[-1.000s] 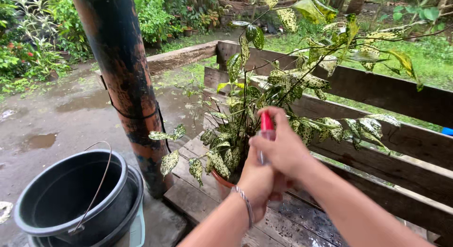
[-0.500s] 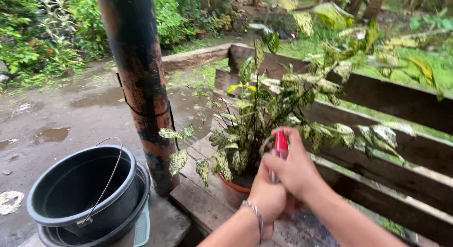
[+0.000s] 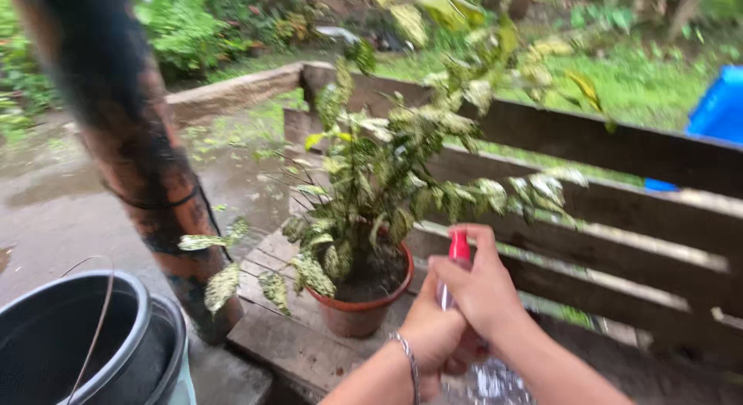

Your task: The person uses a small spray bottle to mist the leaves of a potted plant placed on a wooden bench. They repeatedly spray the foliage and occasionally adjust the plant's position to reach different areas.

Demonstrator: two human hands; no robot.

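- Far to the left of the hands, low in the view, a dark bucket [image 3: 70, 335] with a thin wire handle stands on the wet ground.
- Between the bucket and the hands rises a dark, rusty post [image 3: 147, 181]; it is blurred.
- Just to the upper left of the hands, a speckled plant [image 3: 387, 173] grows in a terracotta pot [image 3: 360, 312] on the wooden surface [image 3: 286, 347].
- The left hand [image 3: 429, 335] is closed around the lower body of a small spray bottle [image 3: 458, 254], and a bracelet is on its wrist.
- The right hand [image 3: 484, 289] is closed around the upper part, fingers near the red top.
- The bottle is upright between both hands, near the pot rim. I judge the step to be preparing or working the sprayer beside the plant.
- The next move seems to need the nozzle turned to the leaves; its direction I cannot tell.
- Behind the hands runs a wooden plank backrest [image 3: 619, 219].
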